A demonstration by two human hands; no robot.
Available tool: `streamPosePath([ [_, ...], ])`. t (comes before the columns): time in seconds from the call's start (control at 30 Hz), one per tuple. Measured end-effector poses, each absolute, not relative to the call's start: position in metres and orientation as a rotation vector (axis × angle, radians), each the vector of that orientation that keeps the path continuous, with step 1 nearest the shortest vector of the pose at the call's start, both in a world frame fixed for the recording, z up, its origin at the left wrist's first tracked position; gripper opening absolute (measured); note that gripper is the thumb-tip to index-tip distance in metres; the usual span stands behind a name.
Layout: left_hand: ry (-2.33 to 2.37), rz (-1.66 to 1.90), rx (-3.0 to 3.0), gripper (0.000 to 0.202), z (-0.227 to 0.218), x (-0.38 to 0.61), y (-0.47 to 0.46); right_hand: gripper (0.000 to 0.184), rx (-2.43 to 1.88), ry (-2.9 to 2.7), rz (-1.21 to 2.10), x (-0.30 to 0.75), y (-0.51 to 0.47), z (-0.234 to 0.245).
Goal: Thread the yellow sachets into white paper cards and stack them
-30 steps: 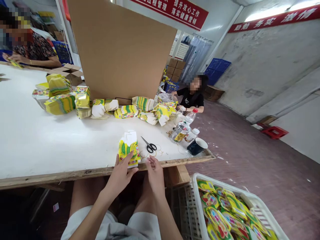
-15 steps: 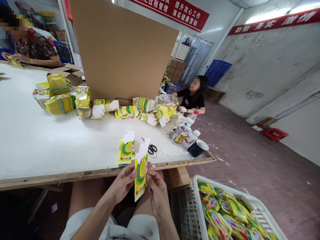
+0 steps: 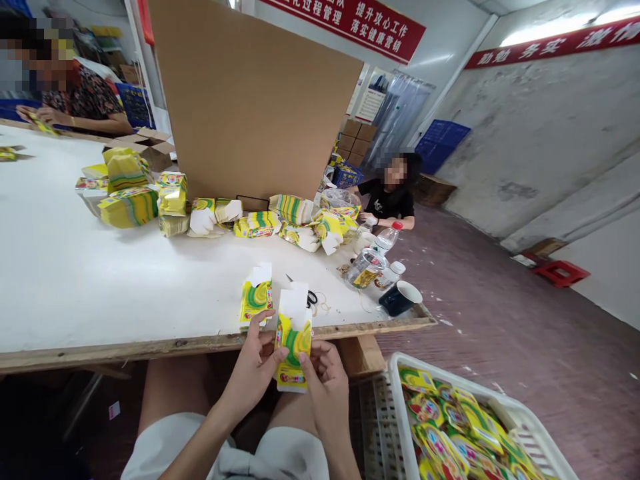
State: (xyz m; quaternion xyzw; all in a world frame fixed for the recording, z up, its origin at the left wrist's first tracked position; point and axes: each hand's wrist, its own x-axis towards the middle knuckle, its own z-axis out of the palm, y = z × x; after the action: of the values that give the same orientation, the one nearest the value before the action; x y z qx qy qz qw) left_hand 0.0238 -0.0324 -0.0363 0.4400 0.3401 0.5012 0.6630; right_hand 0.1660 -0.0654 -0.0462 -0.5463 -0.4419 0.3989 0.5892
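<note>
I hold a small yellow and green carton (image 3: 294,347) upright over my lap, just in front of the table's wooden edge (image 3: 200,345). My left hand (image 3: 253,370) grips its left side and my right hand (image 3: 327,377) pinches its right side, both closed on it. Its white top flaps stand open. A short stack of flat cartons (image 3: 256,298) of the same print lies on the white table right behind my left hand.
Black scissors (image 3: 310,298), rubber bands, a jar (image 3: 364,268), a bottle and a dark cup (image 3: 400,298) sit near the table's right corner. Piles of flat cartons (image 3: 130,203) line a tall cardboard sheet (image 3: 255,100). A white basket (image 3: 400,407) of folded cartons stands at my right. Two people sit farther off.
I took one flat carton off the stack at the table edge, brought it toward my lap and turned and opened it out between both hands.
</note>
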Motion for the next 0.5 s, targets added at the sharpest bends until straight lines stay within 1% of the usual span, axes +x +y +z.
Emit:
streamPosePath([
  [0.03, 0.739, 1.097, 1.034, 0.070, -0.034, 0.021, -0.033, 0.037, -1.235, -1.050, 0.935, 0.169, -0.065, -0.042],
  [0.1, 0.674, 1.012, 1.099, 0.065, -0.030, 0.017, -0.035, 0.053, -1.175, -1.098, 0.982, 0.176, -0.064, -0.032],
  [0.13, 0.643, 0.971, 1.116, 0.060, -0.028, 0.015, -0.036, 0.053, -1.155, -1.126, 1.018, 0.180, -0.064, -0.028],
  [0.2, 0.590, 0.900, 1.107, 0.051, -0.026, 0.014, -0.037, 0.038, -1.153, -1.188, 1.066, 0.189, -0.065, -0.021],
  [0.23, 0.565, 0.872, 1.087, 0.049, -0.025, 0.014, -0.037, 0.028, -1.171, -1.222, 1.072, 0.193, -0.065, -0.018],
  [0.27, 0.543, 0.847, 1.066, 0.048, -0.026, 0.014, -0.038, 0.023, -1.198, -1.256, 1.061, 0.196, -0.066, -0.017],
  [0.33, 0.519, 0.819, 1.027, 0.058, -0.028, 0.015, -0.039, 0.026, -1.248, -1.317, 1.004, 0.201, -0.066, -0.017],
  [0.4, 0.509, 0.807, 1.006, 0.075, -0.031, 0.016, -0.040, 0.029, -1.265, -1.360, 0.944, 0.203, -0.066, -0.018],
  [0.43, 0.504, 0.798, 1.005, 0.081, -0.032, 0.016, -0.040, 0.027, -1.265, -1.352, 0.916, 0.203, -0.065, -0.019],
  [0.47, 0.499, 0.789, 1.011, 0.082, -0.033, 0.016, -0.039, 0.023, -1.267, -1.320, 0.890, 0.203, -0.065, -0.020],
  [0.5, 0.497, 0.785, 1.025, 0.079, -0.033, 0.017, -0.039, 0.021, -1.270, -1.270, 0.865, 0.203, -0.064, -0.020],
])
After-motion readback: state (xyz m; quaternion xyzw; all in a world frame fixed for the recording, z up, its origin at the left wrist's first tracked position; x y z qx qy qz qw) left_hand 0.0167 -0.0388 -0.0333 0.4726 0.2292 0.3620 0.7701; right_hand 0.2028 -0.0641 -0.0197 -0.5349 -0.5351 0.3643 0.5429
